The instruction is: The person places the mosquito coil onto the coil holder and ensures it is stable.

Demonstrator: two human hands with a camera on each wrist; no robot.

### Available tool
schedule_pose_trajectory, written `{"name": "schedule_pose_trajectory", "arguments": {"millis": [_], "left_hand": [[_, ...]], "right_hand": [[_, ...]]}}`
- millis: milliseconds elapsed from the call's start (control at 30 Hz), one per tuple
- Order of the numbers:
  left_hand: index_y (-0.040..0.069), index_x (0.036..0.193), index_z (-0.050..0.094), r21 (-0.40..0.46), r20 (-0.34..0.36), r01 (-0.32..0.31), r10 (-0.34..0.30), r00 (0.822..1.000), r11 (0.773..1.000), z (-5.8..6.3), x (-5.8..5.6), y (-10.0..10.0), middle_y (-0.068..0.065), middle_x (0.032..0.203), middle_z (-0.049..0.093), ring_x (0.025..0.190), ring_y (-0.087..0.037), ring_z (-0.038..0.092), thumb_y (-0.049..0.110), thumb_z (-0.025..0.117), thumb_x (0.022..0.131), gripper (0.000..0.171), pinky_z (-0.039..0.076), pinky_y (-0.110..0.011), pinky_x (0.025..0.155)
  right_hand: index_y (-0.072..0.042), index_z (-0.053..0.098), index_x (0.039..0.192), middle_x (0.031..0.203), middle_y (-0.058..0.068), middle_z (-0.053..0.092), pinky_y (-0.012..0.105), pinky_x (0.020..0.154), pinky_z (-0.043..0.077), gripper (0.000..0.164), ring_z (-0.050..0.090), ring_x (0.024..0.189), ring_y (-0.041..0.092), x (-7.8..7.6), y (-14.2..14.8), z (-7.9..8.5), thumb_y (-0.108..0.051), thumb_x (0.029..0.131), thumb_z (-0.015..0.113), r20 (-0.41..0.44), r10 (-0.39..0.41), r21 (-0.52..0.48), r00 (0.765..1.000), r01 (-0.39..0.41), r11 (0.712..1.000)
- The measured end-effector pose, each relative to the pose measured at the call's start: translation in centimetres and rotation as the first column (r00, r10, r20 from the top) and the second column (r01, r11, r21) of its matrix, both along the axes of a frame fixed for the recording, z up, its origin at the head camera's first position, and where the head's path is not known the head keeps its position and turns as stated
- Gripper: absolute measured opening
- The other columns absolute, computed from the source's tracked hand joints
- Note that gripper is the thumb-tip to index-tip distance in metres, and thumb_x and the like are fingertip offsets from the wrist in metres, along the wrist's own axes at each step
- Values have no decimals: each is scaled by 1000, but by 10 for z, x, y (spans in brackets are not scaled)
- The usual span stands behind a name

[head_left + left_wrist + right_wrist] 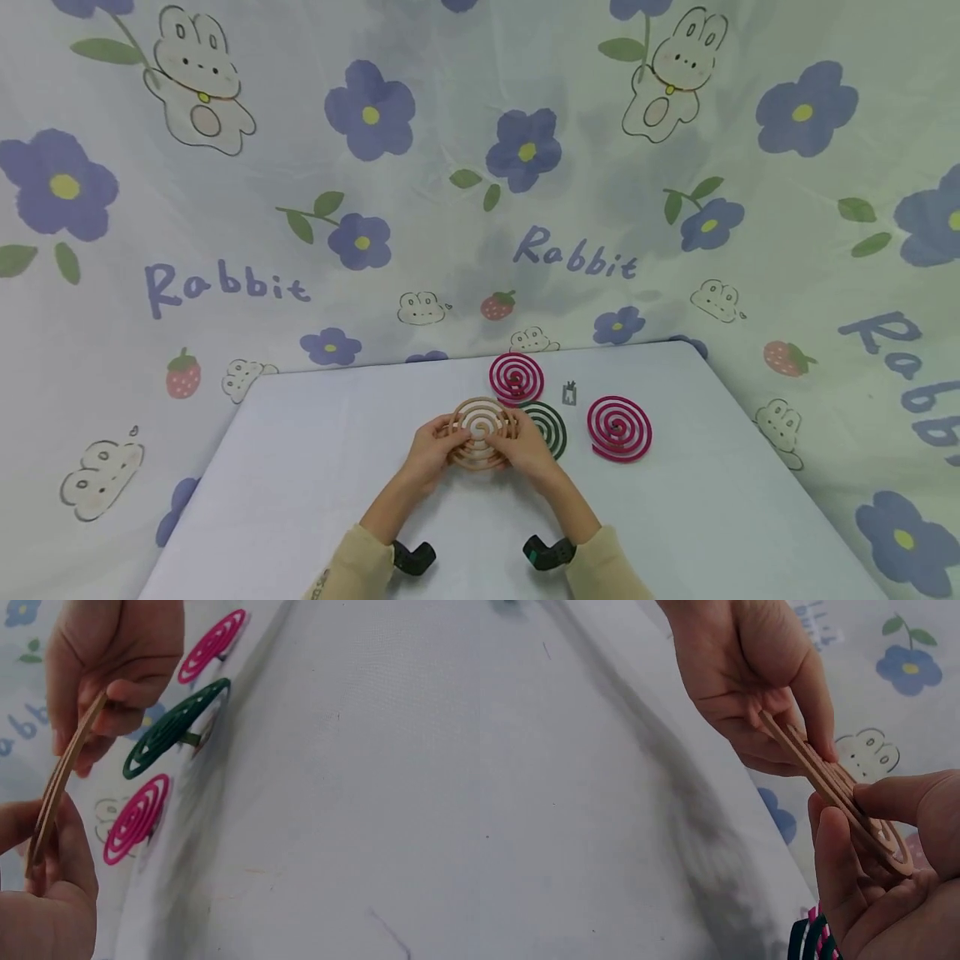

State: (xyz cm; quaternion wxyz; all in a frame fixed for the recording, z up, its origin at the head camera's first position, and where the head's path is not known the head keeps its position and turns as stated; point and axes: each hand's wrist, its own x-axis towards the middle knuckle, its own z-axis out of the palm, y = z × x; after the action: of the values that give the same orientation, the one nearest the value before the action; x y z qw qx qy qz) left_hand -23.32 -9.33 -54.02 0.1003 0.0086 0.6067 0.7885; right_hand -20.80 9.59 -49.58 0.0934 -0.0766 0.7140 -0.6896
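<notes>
Both hands hold a tan mosquito coil (480, 430) above the white table, its flat spiral face toward the head camera. My left hand (429, 454) pinches the left edge, thumb on the face and fingers behind. My right hand (531, 454) grips the right edge the same way. Seen edge-on in the right wrist view, the tan coil (840, 787) shows layered rings that look slightly spread. A dark green mosquito coil (553, 429) sits partly hidden behind the right hand.
One pink mosquito coil (517, 377) is at the back, another pink coil (619, 429) farther right. A small metal coil stand (569, 393) lies between them. In the left wrist view the green coil (176, 727) stands raised on a support. Rabbit-print cloth (420, 167) hangs behind.
</notes>
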Motion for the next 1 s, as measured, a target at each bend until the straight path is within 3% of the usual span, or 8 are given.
{"name": "schedule_pose_trajectory", "arguments": {"millis": [200,467,733,1000], "left_hand": [[-8,126,50,-45,-8,64,-64,998,997,15,-2,-2,-8,88,67,73,-13,65,4,68,90,42,53,-24,62],[-6,131,49,-79,-17,117,-118,993,990,45,-10,2,-13,96,68,77,-16,67,5,69,90,47,55,-27,66],[-4,133,48,-65,-4,155,-155,988,986,90,-26,10,-17,99,68,76,-18,67,2,67,91,47,56,-29,69],[-5,137,44,-111,-28,233,-238,971,966,141,-48,15,-14,99,66,78,-17,66,5,62,95,47,55,-29,71]], "right_hand": [[10,43,126,80,23,66,37,53,56,43,67,58,23,-9,7,0,-2,91,65,-1,-7,8,1000,7,1000],[5,44,129,80,15,66,40,56,57,48,66,58,19,-19,15,7,-14,92,68,-21,-64,53,998,65,996],[-3,47,128,83,16,65,32,54,56,43,65,60,21,-28,25,44,-17,93,68,-62,-73,59,995,76,995],[-6,44,131,97,20,64,39,64,57,43,66,68,21,-41,36,96,-19,96,64,-107,-49,84,993,58,995]]}}
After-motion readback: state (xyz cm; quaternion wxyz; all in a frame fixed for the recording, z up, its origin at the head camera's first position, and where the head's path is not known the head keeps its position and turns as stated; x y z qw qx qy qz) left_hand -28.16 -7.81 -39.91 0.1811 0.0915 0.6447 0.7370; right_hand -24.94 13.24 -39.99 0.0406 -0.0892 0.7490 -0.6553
